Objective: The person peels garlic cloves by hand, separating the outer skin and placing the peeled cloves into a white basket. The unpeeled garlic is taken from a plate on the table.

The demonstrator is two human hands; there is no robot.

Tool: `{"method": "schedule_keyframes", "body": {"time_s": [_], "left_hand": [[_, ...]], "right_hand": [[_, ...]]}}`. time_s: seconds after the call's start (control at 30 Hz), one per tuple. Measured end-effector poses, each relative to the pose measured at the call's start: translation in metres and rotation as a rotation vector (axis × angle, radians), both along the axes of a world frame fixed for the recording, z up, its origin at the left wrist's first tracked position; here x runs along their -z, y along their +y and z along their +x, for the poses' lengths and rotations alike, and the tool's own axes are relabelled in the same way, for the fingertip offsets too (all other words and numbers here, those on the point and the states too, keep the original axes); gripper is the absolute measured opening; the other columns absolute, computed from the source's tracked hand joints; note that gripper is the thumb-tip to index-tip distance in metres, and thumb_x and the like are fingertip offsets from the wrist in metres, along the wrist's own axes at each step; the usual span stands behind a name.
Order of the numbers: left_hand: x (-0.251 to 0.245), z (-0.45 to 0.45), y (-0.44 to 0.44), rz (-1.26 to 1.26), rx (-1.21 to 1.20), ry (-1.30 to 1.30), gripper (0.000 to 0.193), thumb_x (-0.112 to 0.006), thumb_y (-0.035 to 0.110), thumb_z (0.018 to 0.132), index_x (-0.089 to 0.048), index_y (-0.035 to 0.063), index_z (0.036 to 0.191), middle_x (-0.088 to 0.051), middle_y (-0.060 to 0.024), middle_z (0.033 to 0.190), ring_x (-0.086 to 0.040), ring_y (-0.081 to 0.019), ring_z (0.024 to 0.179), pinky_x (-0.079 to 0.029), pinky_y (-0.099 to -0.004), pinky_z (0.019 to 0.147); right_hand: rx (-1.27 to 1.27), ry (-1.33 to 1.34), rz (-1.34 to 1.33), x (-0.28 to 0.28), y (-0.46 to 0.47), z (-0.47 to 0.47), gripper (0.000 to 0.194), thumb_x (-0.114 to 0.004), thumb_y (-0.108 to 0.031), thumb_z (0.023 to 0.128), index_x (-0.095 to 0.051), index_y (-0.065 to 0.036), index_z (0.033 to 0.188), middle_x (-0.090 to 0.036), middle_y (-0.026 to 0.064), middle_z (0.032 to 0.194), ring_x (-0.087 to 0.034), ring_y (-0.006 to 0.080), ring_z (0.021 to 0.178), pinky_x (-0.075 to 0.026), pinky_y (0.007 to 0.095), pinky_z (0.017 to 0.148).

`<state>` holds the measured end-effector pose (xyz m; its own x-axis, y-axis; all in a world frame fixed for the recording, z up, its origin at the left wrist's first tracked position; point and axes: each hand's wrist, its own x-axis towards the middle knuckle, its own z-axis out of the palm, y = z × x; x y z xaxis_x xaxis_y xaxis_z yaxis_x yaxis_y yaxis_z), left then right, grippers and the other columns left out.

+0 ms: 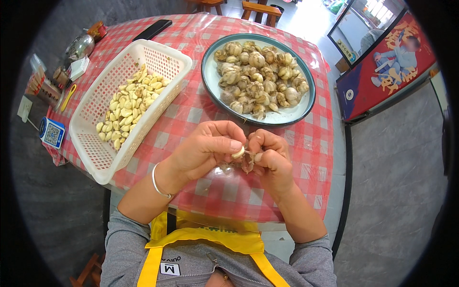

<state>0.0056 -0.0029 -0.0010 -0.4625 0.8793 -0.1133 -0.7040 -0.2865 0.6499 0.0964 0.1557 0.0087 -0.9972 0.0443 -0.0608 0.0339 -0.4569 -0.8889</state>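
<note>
Between the thumb and fingers of my left hand (208,147) is a pale garlic clove (238,152), partly bare of skin. My right hand (270,156) pinches thin garlic skin (248,152) that stretches from the clove. Papery skin scraps (247,166) hang and lie beneath the fingers, partly hidden by them. Beyond my hands stands a round white enamel tray with a dark rim (304,116), heaped with unpeeled garlic bulbs (256,59). To the left, a white plastic basket (157,118) holds many peeled garlic cloves (127,111).
A red-and-white checked tablecloth (200,107) under clear plastic covers the table. At the left edge are a yellow-handled peeler (69,97), a chopstick holder (50,93), a jar (61,76) and a code stand (53,132). A black phone (153,30) lies at the back; wooden stools (261,10) stand beyond.
</note>
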Motion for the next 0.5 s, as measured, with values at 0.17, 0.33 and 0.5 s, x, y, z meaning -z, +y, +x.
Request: {"method": "schedule_keyframes", "body": {"time_s": [0.17, 0.33, 0.5], "left_hand": [[0.007, -0.006, -0.002, 0.199, -0.011, -0.085, 0.014, -0.06, 0.003, 0.082, -0.061, -0.0004, 0.096, -0.063, -0.0065, 0.079, -0.06, -0.0125, 0.069, -0.053, -0.0297, 0.076], [-0.009, 0.003, 0.001, 0.011, -0.247, 0.006, 0.017, -0.062, 0.008, 0.086, -0.06, -0.0009, 0.101, -0.063, -0.0067, 0.086, -0.061, -0.0119, 0.075, -0.053, -0.0284, 0.078], [-0.005, 0.006, 0.002, -0.064, -0.34, 0.208, 0.02, -0.066, 0.008, 0.085, -0.058, -0.0002, 0.102, -0.062, -0.0047, 0.089, -0.06, -0.0097, 0.08, -0.051, -0.0238, 0.075]], "right_hand": [[0.094, 0.056, -0.138, 0.0, -0.005, -0.001, 0.004, -0.043, -0.003, 0.068, -0.046, -0.002, 0.067, -0.043, 0.0015, 0.057, -0.035, 0.0075, 0.048, -0.034, 0.0223, 0.046], [0.186, -0.028, 0.188, -0.006, -0.008, 0.002, 0.014, -0.052, -0.008, 0.084, -0.05, -0.002, 0.072, -0.045, -0.0017, 0.056, -0.04, 0.0051, 0.052, -0.034, 0.0206, 0.048], [0.291, 0.04, 0.511, -0.002, -0.018, 0.0, 0.005, -0.061, -0.004, 0.083, -0.06, 0.0, 0.085, -0.052, -0.0042, 0.061, -0.045, 0.0015, 0.056, -0.036, 0.0196, 0.049]]}}
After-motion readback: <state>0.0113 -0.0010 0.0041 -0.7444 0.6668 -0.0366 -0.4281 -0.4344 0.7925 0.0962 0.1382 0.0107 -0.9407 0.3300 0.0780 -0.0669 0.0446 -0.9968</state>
